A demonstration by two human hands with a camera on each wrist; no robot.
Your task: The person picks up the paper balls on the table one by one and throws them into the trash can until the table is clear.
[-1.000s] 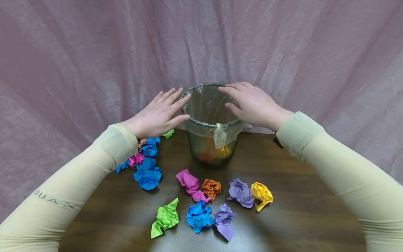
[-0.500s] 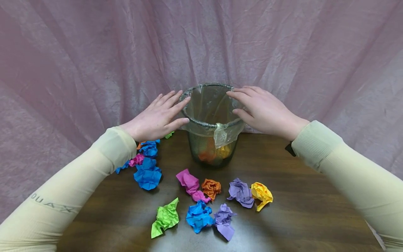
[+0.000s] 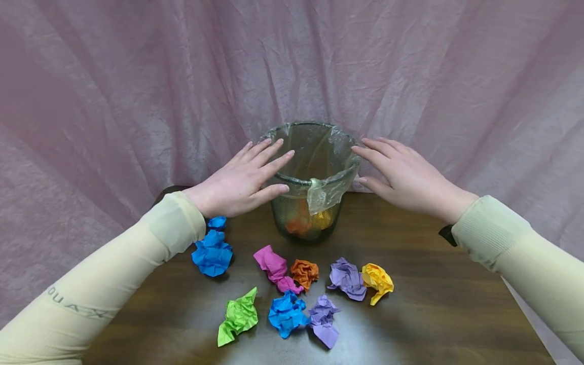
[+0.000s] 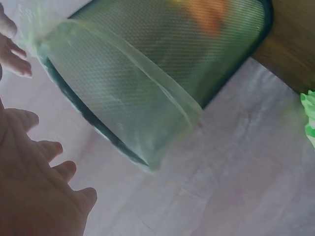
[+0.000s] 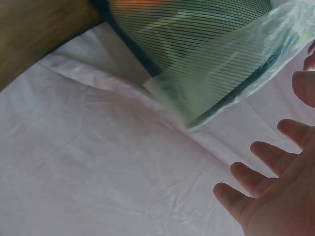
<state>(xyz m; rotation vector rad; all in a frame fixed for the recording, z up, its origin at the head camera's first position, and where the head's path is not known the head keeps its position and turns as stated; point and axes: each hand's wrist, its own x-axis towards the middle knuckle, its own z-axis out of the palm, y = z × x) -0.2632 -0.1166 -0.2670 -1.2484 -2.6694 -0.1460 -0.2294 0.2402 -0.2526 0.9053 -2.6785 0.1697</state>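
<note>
A dark mesh wastebasket point(image 3: 283, 213) stands upright at the back of the table, its rim covered by a clear plastic bag point(image 3: 325, 195) folded outward. Orange and yellow shapes show through the mesh near its bottom. My left hand point(image 3: 244, 177), fingers straight and spread, is at the left of the rim; in the left wrist view a gap shows between fingers and basket. To the right of the rim my right hand point(image 3: 406, 175) is held out with extended fingers and nothing in it. The right wrist view shows that hand point(image 5: 280, 182) apart from the bag point(image 5: 216, 93).
Crumpled papers lie on the wooden table point(image 3: 433, 304): pink point(image 3: 274, 263), orange point(image 3: 304, 274), purple point(image 3: 348, 279), yellow point(image 3: 377, 283), green point(image 3: 239, 315), blue point(image 3: 287, 314), another purple point(image 3: 324, 319). More blue paper point(image 3: 212, 253) lies by the left sleeve. A pink curtain point(image 3: 292, 61) hangs behind.
The right hand has moved right and nearer, away from the rim. The left hand has shifted slightly right and down, with the left arm now covering several papers at the left.
</note>
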